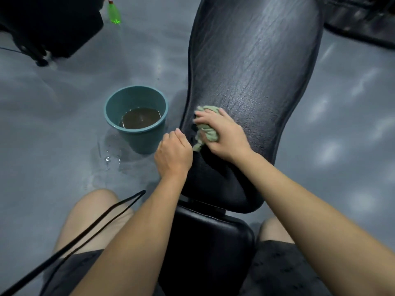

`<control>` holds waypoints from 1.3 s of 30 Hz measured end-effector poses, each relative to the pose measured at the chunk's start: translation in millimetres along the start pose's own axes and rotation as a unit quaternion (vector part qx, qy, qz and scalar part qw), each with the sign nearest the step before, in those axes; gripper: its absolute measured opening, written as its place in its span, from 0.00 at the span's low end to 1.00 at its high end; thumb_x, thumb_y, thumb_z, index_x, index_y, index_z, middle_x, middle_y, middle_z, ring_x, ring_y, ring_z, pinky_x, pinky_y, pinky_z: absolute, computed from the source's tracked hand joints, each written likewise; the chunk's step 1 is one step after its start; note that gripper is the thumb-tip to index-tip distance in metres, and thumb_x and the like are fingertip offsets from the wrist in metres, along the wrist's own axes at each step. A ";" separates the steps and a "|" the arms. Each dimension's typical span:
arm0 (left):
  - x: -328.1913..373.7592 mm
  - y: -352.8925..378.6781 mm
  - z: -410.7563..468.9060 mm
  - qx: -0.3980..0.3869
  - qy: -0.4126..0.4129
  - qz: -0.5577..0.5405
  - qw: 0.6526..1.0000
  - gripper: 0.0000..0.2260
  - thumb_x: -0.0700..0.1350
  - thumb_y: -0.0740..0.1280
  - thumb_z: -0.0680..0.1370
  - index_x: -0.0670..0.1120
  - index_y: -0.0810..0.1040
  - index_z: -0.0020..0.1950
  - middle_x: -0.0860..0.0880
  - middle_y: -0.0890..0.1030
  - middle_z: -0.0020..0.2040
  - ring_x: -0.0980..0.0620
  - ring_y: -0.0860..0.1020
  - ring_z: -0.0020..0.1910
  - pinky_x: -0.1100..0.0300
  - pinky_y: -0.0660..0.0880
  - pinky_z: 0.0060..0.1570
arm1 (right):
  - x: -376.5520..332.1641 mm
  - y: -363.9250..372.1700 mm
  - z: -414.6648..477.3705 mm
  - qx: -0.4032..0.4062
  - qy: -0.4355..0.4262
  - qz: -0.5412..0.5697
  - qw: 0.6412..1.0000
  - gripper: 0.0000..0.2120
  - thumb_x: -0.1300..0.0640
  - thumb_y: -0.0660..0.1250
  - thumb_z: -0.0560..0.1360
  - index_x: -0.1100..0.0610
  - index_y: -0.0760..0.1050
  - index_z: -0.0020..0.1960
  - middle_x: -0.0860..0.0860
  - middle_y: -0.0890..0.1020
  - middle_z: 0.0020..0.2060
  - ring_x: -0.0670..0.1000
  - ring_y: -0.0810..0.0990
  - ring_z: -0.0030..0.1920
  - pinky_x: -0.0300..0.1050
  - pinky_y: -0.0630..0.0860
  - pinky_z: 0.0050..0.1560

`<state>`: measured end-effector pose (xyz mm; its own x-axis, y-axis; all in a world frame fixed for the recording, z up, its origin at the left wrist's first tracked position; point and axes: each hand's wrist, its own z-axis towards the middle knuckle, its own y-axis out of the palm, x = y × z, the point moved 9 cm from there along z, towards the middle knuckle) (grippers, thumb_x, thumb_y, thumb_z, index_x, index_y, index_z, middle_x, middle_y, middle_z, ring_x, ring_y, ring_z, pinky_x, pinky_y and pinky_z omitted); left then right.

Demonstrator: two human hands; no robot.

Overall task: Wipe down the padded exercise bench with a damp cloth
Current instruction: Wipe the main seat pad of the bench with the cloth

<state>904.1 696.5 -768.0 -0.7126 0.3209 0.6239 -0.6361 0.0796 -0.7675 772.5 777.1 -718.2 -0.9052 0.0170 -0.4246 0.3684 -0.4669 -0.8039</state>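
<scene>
Padded surface (256, 60): long, firm vinyl, likely slick where wet. Its L edge drops to the floor (64, 92), w/ a bucket (141, 139) of murky water just beside it, so little room there; R side looks open. Hands apart: left hand (173, 154) curls over the L edge, right hand (222, 133) clamps the bunched cloth (208, 133) on the lower pad. Cloth is soft, light, prob. soggy; best held wadded in the palm.
</scene>
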 end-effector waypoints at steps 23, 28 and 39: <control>-9.5 3.5 -0.4 -0.042 -0.022 -0.038 0.998 0.22 0.49 0.48 0.87 0.39 0.79 0.57 0.38 0.80 0.58 0.35 0.77 0.57 0.47 0.70 0.54 | 43.8 -71.6 -92.4 0.075 0.046 -0.037 0.995 0.18 0.57 0.70 0.78 0.54 0.77 0.68 0.47 0.74 0.72 0.47 0.71 0.74 0.56 0.64 0.77; -12.9 7.1 1.9 -0.039 -0.027 -0.038 0.998 0.22 0.50 0.48 0.86 0.41 0.79 0.58 0.40 0.80 0.58 0.36 0.77 0.57 0.46 0.71 0.55 | 33.9 -62.0 -74.5 0.079 0.021 -0.063 0.995 0.13 0.58 0.69 0.79 0.56 0.79 0.63 0.48 0.77 0.70 0.48 0.72 0.73 0.55 0.64 0.76; -21.4 13.8 5.8 -0.062 -0.015 0.009 0.998 0.14 0.48 0.54 0.86 0.43 0.77 0.56 0.41 0.80 0.57 0.36 0.78 0.57 0.47 0.72 0.50 | -41.1 34.0 45.8 0.010 0.011 0.028 0.999 0.20 0.58 0.66 0.68 0.57 0.80 0.59 0.52 0.81 0.64 0.54 0.78 0.66 0.47 0.62 0.76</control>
<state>909.0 685.3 -791.0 -0.7335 0.2959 0.6118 -0.5821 0.1911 -0.7903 812.5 720.0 -709.0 -0.8782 0.0094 -0.4782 0.4140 -0.4855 -0.7700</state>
